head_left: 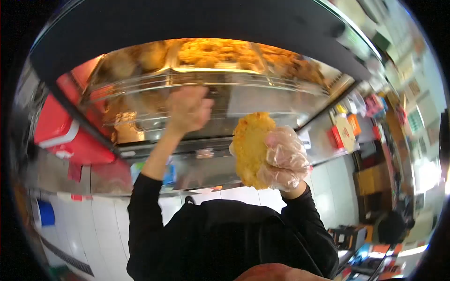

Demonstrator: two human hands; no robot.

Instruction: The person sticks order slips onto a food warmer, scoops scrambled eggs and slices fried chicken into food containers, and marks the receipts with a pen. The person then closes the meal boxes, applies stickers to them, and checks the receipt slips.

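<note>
"Breaded cutlet [251,157]: where is it shown?"

"On the near side of the display case [197,23], to the right, raised with its broad face in view. The right hand [287,157], in a loose clear glove [290,145], grasps it along its right edge."

"How far open is that hand?"

"Partly closed, its fingers bent around the edge; most of the cutlet's face is exposed."

"And the left hand [190,110]?"

"Bare, before the case shelves, its fingers seemingly part bent. Blur hides the grip, so one cannot tell whether it holds or touches anything."

"What might go wrong?"

"The cutlet could slip, owing to the wrinkled glove and one-sided hold, and drop onto the desk [206,171] or floor [110,225]. Squeezing too hard could crack the crust."
</note>
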